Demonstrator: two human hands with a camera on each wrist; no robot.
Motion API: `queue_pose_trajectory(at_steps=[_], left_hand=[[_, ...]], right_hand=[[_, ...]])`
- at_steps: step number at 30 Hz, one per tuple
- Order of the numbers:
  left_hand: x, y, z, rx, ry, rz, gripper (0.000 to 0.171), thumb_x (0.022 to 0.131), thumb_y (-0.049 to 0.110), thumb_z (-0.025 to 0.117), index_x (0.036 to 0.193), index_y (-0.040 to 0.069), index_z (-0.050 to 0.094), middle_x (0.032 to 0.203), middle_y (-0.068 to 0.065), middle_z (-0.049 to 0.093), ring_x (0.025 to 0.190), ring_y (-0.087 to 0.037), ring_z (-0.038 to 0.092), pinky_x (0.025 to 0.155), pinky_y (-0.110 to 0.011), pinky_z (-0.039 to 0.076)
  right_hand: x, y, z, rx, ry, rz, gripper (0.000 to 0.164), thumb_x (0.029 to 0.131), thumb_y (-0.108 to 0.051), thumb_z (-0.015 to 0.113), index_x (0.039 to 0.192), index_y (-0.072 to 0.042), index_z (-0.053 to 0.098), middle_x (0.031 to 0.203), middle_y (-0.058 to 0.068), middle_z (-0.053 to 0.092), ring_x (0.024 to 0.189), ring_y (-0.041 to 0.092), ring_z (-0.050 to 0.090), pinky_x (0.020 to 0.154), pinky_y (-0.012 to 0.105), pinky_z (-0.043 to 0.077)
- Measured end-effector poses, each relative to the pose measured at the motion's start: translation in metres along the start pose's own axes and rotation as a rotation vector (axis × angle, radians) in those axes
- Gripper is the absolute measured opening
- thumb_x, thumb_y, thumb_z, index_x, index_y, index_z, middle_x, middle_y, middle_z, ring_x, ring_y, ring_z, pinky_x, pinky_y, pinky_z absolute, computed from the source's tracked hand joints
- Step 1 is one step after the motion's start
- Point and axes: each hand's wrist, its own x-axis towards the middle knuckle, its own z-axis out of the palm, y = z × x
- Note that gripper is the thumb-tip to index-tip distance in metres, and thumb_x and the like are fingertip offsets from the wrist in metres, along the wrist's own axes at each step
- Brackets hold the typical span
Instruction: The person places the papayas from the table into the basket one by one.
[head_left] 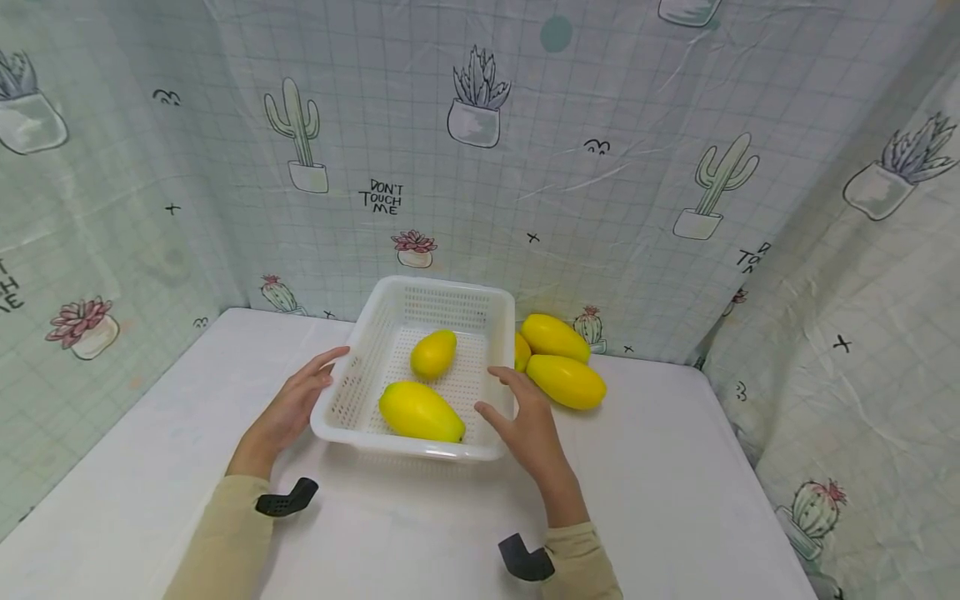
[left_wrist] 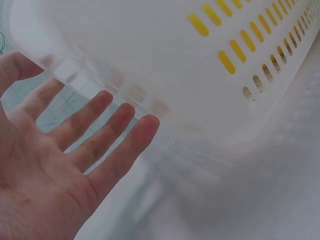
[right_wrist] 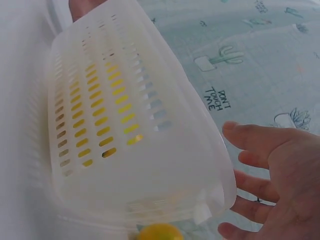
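Note:
A white perforated plastic basket [head_left: 411,447] stands between the two hands, holding a large oblong yellow fruit [head_left: 422,412] at its near side and a smaller, rounder yellow fruit [head_left: 433,355] behind it. My left hand [head_left: 294,402] is at the basket's left side, and its extended fingertips [left_wrist: 145,125] are right at the wall in the left wrist view. Over the right rim reaches my right hand [head_left: 531,421], thumb spread apart from the fingers. In the right wrist view its fingers [right_wrist: 255,185] lie along the rim, some tips hidden behind the basket wall.
To the basket's right, a large yellow fruit [head_left: 566,382] lies in front of another yellow fruit [head_left: 553,337], with a third partly hidden by the basket. A white-covered table [head_left: 660,492] carries everything. A patterned cactus curtain [head_left: 600,208] hangs behind and at both sides.

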Motion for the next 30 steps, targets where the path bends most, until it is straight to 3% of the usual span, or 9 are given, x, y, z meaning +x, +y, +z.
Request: queue_pose_trajectory(at_steps=[11,15,21,30], left_hand=[[-0.002,0.004,0.003,0.041,-0.022,0.020,0.046,0.098,0.032,0.035,0.143,0.033,0.025,0.152,0.002,0.021,0.132,-0.018,0.033,0.107,-0.052,0.026],[-0.002,0.006,0.005,0.049,-0.030,0.024,0.048,0.097,0.031,0.039,0.143,0.035,0.023,0.153,0.000,0.020,0.133,-0.021,0.031,0.107,-0.054,0.025],[0.003,0.001,0.002,0.062,-0.011,0.035,0.048,0.097,0.032,0.040,0.142,0.036,0.025,0.152,0.003,0.021,0.137,-0.026,0.026,0.106,-0.053,0.027],[0.004,-0.003,-0.001,0.040,-0.017,0.031,0.048,0.097,0.032,0.039,0.143,0.035,0.025,0.153,0.003,0.020,0.137,-0.027,0.026,0.105,-0.053,0.027]], right_hand=[[0.002,0.003,-0.002,0.015,-0.002,0.056,0.048,0.081,-0.038,0.066,0.126,-0.031,0.050,0.130,-0.010,0.051,0.118,0.014,0.049,0.100,0.039,0.042],[0.002,0.005,-0.005,0.016,-0.005,0.093,0.048,0.081,-0.040,0.065,0.126,-0.032,0.049,0.130,-0.010,0.051,0.118,0.015,0.049,0.100,0.040,0.042],[0.002,0.011,-0.016,0.057,0.044,0.070,0.047,0.082,-0.039,0.064,0.126,-0.027,0.051,0.128,-0.006,0.054,0.120,0.018,0.048,0.102,0.043,0.040],[0.005,0.017,-0.020,0.053,0.058,0.093,0.046,0.082,-0.041,0.064,0.125,-0.029,0.051,0.126,-0.010,0.054,0.123,0.012,0.045,0.106,0.041,0.035]])
